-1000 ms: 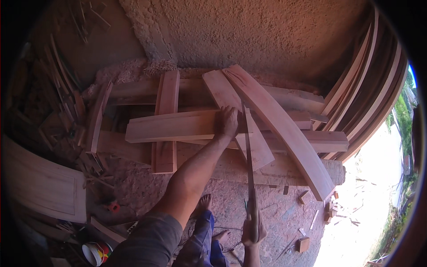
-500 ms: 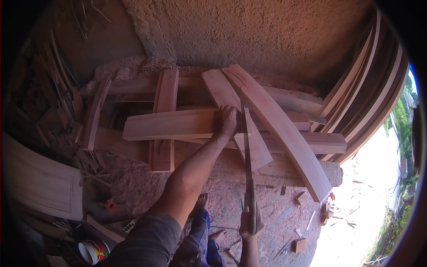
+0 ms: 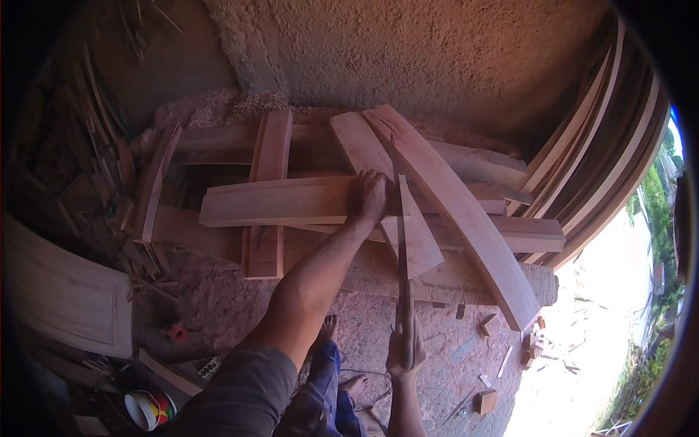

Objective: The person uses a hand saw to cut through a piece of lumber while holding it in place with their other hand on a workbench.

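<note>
My left hand (image 3: 373, 197) is closed over the right end of a pale wooden plank (image 3: 284, 200), which lies crosswise over other boards. With my right hand (image 3: 406, 351) I grip the handle of a handsaw (image 3: 401, 247). Its long, narrow blade points away from me and is seen nearly edge-on. The blade runs across the plank's right end, just right of my left hand. Beneath that end lies a slanted board (image 3: 419, 240), and a longer curved board (image 3: 466, 218) rests to its right.
A grooved wooden piece (image 3: 267, 197) supports the plank's left part. Tall curved strips (image 3: 601, 160) lean at the right by a rough wall (image 3: 437, 51). Offcuts (image 3: 486, 400) and shavings litter the floor. A white bucket (image 3: 143, 411) and a panel (image 3: 73, 291) stand lower left.
My right hand has pushed the saw forward, away from me, so its tip reaches farther past the plank. My left hand keeps its place on the plank.
</note>
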The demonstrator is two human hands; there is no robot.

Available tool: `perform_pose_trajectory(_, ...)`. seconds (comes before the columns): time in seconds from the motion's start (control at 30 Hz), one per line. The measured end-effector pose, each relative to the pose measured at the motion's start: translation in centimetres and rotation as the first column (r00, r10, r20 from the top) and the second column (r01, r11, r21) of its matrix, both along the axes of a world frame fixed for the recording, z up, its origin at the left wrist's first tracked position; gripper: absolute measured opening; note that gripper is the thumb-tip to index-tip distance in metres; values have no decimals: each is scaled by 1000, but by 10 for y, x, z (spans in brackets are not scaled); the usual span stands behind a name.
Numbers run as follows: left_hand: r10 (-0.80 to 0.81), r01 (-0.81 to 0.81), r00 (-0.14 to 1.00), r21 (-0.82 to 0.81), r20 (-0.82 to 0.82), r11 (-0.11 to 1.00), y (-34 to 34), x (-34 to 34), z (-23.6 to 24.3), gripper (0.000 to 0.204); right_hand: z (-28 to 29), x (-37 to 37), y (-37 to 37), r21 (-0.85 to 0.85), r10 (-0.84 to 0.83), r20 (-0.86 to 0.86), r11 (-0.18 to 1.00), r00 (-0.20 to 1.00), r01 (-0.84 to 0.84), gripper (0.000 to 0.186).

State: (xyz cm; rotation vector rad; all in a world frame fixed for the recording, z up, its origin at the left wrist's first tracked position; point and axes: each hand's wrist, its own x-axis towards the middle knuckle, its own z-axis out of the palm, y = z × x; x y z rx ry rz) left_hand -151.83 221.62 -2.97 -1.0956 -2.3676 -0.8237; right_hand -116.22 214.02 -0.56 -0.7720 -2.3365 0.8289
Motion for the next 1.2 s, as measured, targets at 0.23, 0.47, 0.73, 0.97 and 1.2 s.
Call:
perform_pose_trajectory(0.23, 18, -17, 1000, -16, 21, 1000, -3, -2, 3, 11, 9, 14, 0, 49, 11, 49, 999, 999, -13, 67)
perform_pose_trajectory(0.47, 52, -52, 998, 4, -28, 999, 0, -5, -10, 12, 36, 23, -11, -4, 19, -11, 1000, 1000, -19, 62)
perform_pose_trajectory(0.73, 18, -18, 998, 10, 60, 1000, -10, -5, 3, 11, 53, 47, -22, -137, -19, 5, 990, 1000, 19, 51)
perform_pose_trajectory(0.97, -15, 13, 999, 60, 35, 998, 1, 2, 6, 10, 27, -26, 30, -128, -1, -163, 992, 987, -21, 55)
perform_pose_trajectory(1.2, 48, -48, 998, -4, 29, 999, -10, -5, 0, 10, 49, 53, -23, -50, 24, -18, 998, 1000, -25, 51)
